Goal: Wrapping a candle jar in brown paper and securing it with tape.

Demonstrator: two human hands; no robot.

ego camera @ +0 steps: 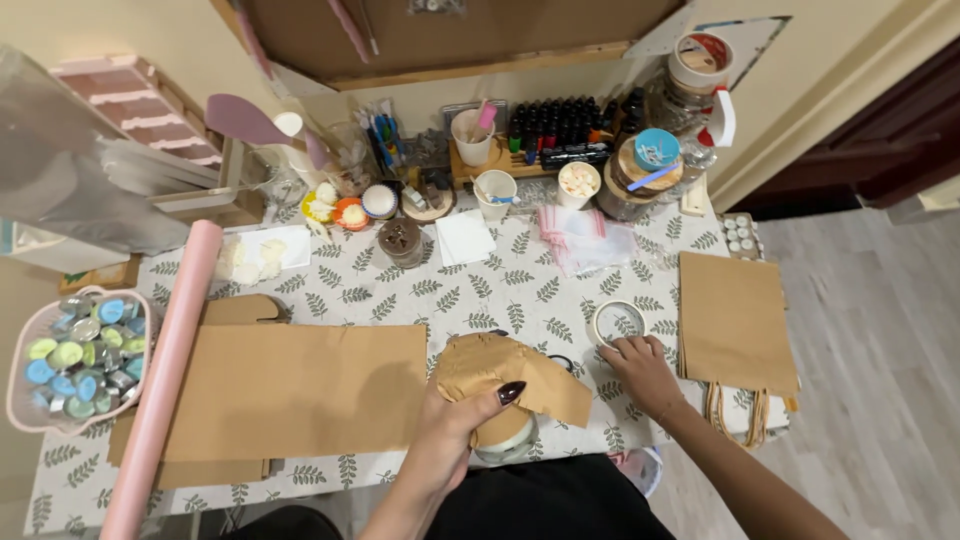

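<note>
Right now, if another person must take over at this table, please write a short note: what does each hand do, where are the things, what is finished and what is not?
Left hand: grips a round item half wrapped in brown paper at the table's near edge.
Right hand: flat on the leaf-print tablecloth, fingertips at the tape roll.
Nearby: flat brown paper sheet to the left, paper bag to the right.
Done: paper is folded over the top.
Left: the base remains uncovered; no tape is visible on it.

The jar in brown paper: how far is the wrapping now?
Partly done: brown paper already covers the top of the jar, pinned by the left hand. The jar's lower part is bare. The right hand is beside the tape roll; no tape shows on the paper.
</note>
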